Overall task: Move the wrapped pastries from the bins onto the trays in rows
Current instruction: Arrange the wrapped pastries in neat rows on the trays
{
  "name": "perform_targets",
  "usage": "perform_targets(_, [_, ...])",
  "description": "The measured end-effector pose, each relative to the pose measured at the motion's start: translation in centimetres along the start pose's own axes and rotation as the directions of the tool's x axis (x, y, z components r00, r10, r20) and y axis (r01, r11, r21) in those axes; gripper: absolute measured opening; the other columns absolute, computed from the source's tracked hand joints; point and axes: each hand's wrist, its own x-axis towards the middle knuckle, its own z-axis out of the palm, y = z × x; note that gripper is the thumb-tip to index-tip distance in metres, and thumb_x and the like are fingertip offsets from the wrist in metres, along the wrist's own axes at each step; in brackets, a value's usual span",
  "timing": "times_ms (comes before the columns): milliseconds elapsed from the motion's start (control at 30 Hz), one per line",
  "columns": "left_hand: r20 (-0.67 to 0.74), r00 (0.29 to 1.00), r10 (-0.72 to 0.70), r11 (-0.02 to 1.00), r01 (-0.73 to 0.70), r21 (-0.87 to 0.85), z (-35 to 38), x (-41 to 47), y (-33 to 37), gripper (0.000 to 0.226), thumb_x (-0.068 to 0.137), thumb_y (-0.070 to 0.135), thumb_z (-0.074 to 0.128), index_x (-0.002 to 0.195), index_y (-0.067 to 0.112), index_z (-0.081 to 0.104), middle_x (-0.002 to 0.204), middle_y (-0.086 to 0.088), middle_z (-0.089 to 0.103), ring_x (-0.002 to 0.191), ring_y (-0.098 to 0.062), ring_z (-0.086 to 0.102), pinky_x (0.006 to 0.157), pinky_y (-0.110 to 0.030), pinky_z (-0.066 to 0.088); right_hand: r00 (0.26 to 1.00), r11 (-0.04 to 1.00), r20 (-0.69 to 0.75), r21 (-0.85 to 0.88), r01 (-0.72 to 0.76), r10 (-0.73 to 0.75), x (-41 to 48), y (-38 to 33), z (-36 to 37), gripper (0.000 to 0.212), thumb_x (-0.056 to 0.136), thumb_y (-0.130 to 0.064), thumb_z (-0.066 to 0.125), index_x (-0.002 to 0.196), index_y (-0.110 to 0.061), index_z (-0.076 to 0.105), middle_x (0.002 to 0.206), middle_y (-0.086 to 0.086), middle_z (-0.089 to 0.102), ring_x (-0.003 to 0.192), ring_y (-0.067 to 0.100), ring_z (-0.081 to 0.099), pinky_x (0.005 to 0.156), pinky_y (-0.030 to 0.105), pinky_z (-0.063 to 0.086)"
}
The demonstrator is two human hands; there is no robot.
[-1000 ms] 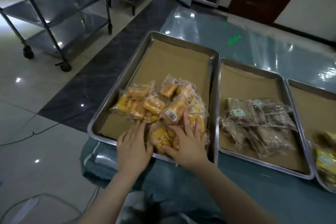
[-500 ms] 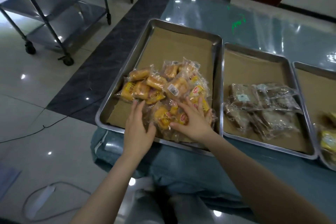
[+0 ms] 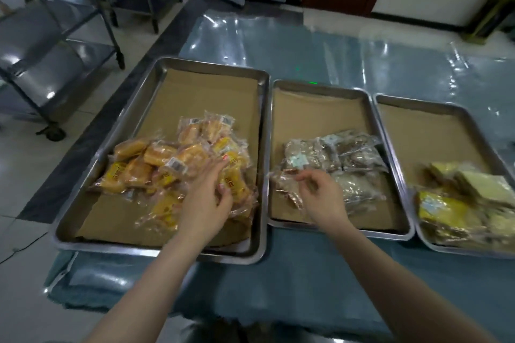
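Your left hand (image 3: pixel 206 200) rests on the yellow wrapped pastries (image 3: pixel 156 159), fingers (image 3: pixel 214 172) fairly straight & spread over the top packs, gripping nothing I can see. The heap lies under & left of those fingers in the left tray (image 3: pixel 111 248), no rows yet. Your right hand (image 3: pixel 320 198) hovers over the brown packs (image 3: pixel 356 153) in the middle tray (image 3: pixel 320 83), fingers loosely curled; can't tell if they pinch a wrapper. Packs look light, soft, w/ slick film: pinch 1 by its sealed end, don't squeeze the cake.
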Motion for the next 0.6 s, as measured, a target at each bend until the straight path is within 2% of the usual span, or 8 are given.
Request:
perform_targets(67, [0.019,1.0,0.008,0.999,-0.009,0.051,2.6,1.2,1.4,0.053,0.089,0.014,0.055,0.139,0.025,0.041,0.144,0.002,0.042,0.125,-0.028,0.045,0.106,-0.041,0.036,1.0,1.0,0.007,-0.015,-0.019,0.019,1.1,2.3,-2.4,0.021,0.089,-0.014,0.058,0.088,-0.033,0.064,0.095,-0.022,0.059,0.085,-0.008,0.054,0.068,0.003,0.037])
perform_targets(133, [0.03,0.999,0.017,0.997,-0.019,0.07,5.3,2.4,2.9,0.054,0.088,0.014,0.056,0.139,0.023,0.04,0.147,0.004,0.037,0.135,-0.016,0.033,0.109,-0.029,0.025,0.999,0.999,0.008,-0.021,-0.037,0.037,2.4,4.7,-4.9,0.021,0.09,-0.014,0.057,0.089,-0.035,0.063,0.094,-0.025,0.057,0.085,-0.008,0.053,0.066,0.003,0.036])
perform_targets(167, [0.041,0.999,0.007,0.997,-0.01,0.071,6.6,2.9,3.6,0.055,0.088,0.014,0.056,0.14,0.024,0.039,0.148,0.006,0.035,0.136,-0.01,0.027,0.11,-0.027,0.023,0.999,0.999,0.004,-0.022,-0.044,0.045,3.1,5.8,-6.0,0.022,0.09,-0.014,0.058,0.088,-0.036,0.062,0.094,-0.024,0.057,0.086,-0.006,0.053,0.069,0.002,0.035])
perform_targets(267, [0.063,0.996,-0.058,0.995,0.052,0.091,10.4,4.2,5.0,0.058,0.09,0.019,0.056,0.141,0.032,0.034,0.15,0.011,0.028,0.136,-0.003,0.022,0.109,-0.027,0.023,0.999,0.999,0.034,-0.032,-0.023,0.024,5.5,8.9,-9.0,0.025,0.089,-0.012,0.058,0.089,-0.036,0.064,0.097,-0.023,0.06,0.089,-0.005,0.055,0.075,0.009,0.038])
perform_targets(400, [0.106,0.992,-0.067,0.988,0.051,0.146,14.3,5.7,6.3,0.061,0.087,0.02,0.059,0.14,0.035,0.034,0.15,0.01,0.03,0.135,-0.009,0.031,0.109,-0.032,0.03,0.997,0.993,0.045,-0.095,0.074,-0.07,9.0,11.3,-11.7,0.022,0.089,-0.009,0.059,0.091,-0.03,0.065,0.097,-0.02,0.062,0.093,0.001,0.056,0.078,0.018,0.045])
perform_targets(500, [0.203,0.978,-0.042,0.973,-0.006,0.233,16.3,6.9,6.7,0.065,0.082,0.015,0.062,0.138,0.035,0.037,0.149,0.006,0.033,0.135,-0.011,0.033,0.107,-0.023,0.028,0.982,0.952,0.08,-0.243,0.186,-0.171,12.2,12.2,-12.6,0.027,0.084,-0.003,0.061,0.104,-0.019,0.068,0.111,-0.006,0.064,0.113,0.02,0.051,0.096,0.031,0.041])
perform_targets(600, [0.228,0.969,-0.096,0.938,0.011,0.347,17.2,8.2,6.1,0.074,0.081,0.016,0.061,0.144,0.035,0.028,0.154,0.006,0.021,0.14,-0.013,0.022,0.113,-0.03,0.025,0.96,0.907,0.227,-0.347,0.24,-0.167,15.8,12.7,-12.7,0.055,0.076,0.003,0.061,0.127,-0.018,0.06,0.138,0.001,0.053,0.133,0.026,0.036,0.112,0.03,0.018])
